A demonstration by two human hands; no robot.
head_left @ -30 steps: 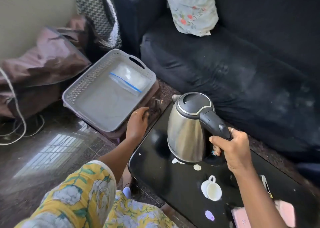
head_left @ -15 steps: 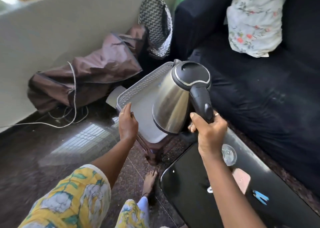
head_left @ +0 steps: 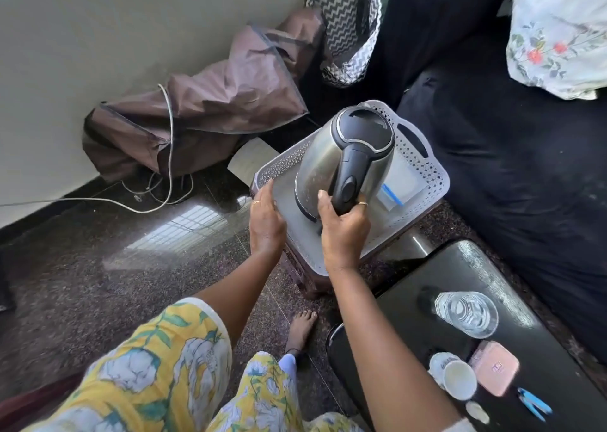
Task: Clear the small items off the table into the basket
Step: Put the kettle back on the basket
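Note:
My right hand (head_left: 341,231) grips the black handle of a steel kettle (head_left: 323,165), which hangs tilted over the grey perforated basket (head_left: 427,175). My left hand (head_left: 266,221) holds the basket's near left rim. Inside the basket lies a clear zip bag (head_left: 399,188) with a blue strip. On the black glass table (head_left: 410,303) at lower right stand a clear glass (head_left: 466,313), a white cup (head_left: 458,379), a pink case (head_left: 494,371), a blue clip (head_left: 533,403) and a small pale disc (head_left: 477,412).
The basket rests on a dark stool (head_left: 302,277) between the table and the wall. A brown bag (head_left: 203,109) with a white cable (head_left: 167,155) lies by the wall. A dark sofa (head_left: 525,155) with a floral pillow (head_left: 558,37) runs along the right. My bare foot (head_left: 300,328) is on the floor.
My right hand has carried the kettle from the table over to above the basket. My left hand stays on the basket's rim. My view has swung left and down.

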